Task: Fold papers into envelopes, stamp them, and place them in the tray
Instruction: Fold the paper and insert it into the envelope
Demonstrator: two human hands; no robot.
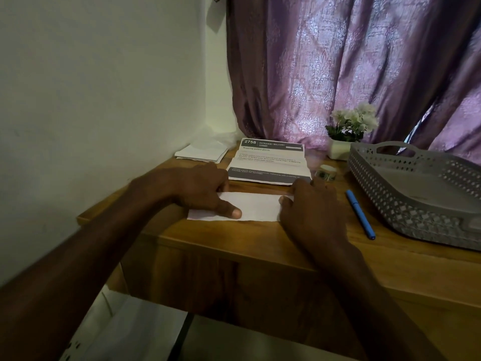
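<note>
Both hands [200,188] [309,207] at paper [256,205] edges

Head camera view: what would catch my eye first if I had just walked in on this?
Two hands meet mid-desk on a folded white paper: the left hand presses its near edge with the thumb, the right hand covers its right end. Behind them hangs a shiny purple curtain with a small pot of white flowers at its foot. A grey tray sits at the right, a blue pen beside it.
</note>
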